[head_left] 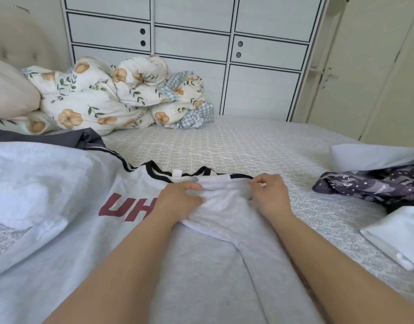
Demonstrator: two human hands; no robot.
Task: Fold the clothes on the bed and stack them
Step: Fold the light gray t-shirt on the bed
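Observation:
A light grey shirt [89, 202] with dark red letters and a black-and-white striped collar lies spread on the bed. On top of it lies a pair of light grey trousers [224, 265], waistband toward the collar. My left hand [178, 202] holds the left part of the waistband with curled fingers. My right hand [269, 192] pinches the waistband's right end. A dark patterned garment [364, 185] lies crumpled at the right. A folded white piece [397, 235] sits near the right edge.
A floral duvet [112, 97] is bunched at the head of the bed beside a beige pillow [9, 90]. A dark grey garment [61, 136] lies at the left. White cabinets [192, 43] stand behind the patterned bedsheet [224, 141].

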